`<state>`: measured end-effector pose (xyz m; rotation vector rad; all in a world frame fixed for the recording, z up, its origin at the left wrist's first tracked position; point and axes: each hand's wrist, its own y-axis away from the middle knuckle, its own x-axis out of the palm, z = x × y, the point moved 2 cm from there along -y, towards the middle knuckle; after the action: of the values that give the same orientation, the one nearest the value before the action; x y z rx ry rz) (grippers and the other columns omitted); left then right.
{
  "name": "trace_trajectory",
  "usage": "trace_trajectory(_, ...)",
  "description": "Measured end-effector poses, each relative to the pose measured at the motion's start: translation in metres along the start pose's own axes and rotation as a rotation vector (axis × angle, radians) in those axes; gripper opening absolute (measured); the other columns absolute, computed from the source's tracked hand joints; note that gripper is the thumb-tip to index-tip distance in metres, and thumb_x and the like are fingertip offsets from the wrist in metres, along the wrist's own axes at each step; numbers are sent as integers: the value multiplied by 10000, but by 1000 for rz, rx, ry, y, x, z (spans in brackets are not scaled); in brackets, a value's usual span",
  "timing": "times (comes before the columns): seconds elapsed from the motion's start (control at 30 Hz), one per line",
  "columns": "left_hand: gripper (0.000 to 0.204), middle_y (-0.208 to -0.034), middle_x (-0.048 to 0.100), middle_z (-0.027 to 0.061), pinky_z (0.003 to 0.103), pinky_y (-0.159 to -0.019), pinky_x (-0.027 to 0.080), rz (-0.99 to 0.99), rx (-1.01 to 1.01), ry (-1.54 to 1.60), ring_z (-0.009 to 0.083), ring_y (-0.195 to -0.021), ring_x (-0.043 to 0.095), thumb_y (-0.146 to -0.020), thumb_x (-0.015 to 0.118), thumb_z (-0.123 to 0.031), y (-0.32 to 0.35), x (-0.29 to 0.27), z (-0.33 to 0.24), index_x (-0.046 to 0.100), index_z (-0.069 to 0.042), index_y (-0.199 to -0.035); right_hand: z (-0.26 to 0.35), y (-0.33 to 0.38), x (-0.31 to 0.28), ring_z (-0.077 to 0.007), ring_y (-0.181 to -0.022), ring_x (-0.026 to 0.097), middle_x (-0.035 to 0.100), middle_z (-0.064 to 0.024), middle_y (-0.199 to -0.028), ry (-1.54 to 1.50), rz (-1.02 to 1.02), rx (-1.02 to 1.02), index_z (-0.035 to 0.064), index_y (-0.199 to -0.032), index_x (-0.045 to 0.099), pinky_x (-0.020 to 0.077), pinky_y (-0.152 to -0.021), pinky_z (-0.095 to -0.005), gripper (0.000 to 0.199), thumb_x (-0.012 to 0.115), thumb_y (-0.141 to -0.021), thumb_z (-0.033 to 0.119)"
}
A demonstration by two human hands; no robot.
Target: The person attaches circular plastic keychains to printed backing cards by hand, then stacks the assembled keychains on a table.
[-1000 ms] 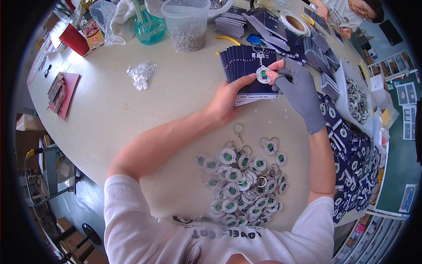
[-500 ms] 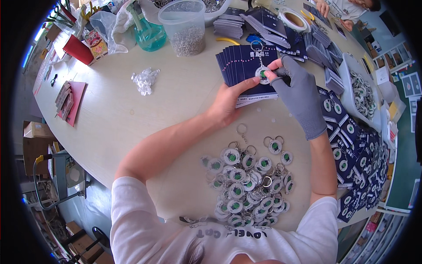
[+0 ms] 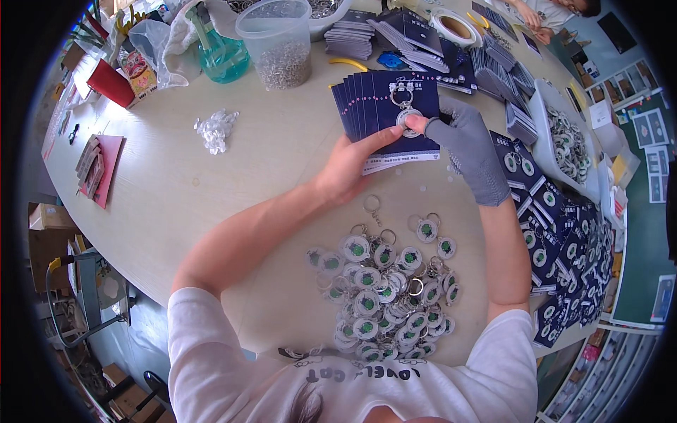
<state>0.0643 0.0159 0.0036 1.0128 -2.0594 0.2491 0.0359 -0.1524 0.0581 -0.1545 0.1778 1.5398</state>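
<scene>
Partly, gloved right hand [image 3: 469,151] hides cards [image 3: 384,106] — fanned.

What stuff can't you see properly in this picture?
Head view only:
- The lower cards in the fanned stack of dark blue cards: overlapped, only their edges show.
- How the round keychain sits on the top card: covered by the left hand and gloved right hand.
- The bottom keychains in the pile of keychains: buried.
- The plastic tub contents: too small.
- The co-worker: cut by the top edge.
</scene>
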Motion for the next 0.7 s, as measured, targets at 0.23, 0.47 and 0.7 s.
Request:
trace_trajectory(0.23,385,-1200,647,141,411,-1017,477,-5,-114,186,263,-1107,634,-935,549,-258,-4,-4,1,559,-13,-1233,-7,-3,-8,-49,-807,597,718,-28,-927,75,-10,-53,-11,-1060,720,471,-717,-216,228,708,-877,125)
trace_trajectory(0.47,384,-1165,632,148,403,-986,504,-113,-98,146,267,-1064,645,-936,563,-228,-8,-2,7,529,37,-1212,15,17,-54,-39,-712,494,630,24,-825,318,-212,-77,-15,-991,682,416,-650,-212,232,717,-861,174)
trace_trajectory(0.7,403,-1138,635,152,420,-909,550,-118,-70,69,275,-1026,659,-915,616,-209,-9,2,8,523,38,-1220,10,109,-152,-225,-844,651,641,-126,-890,1730,-325,78,30,-1150,616,511,-800,-334,413,739,-839,273)
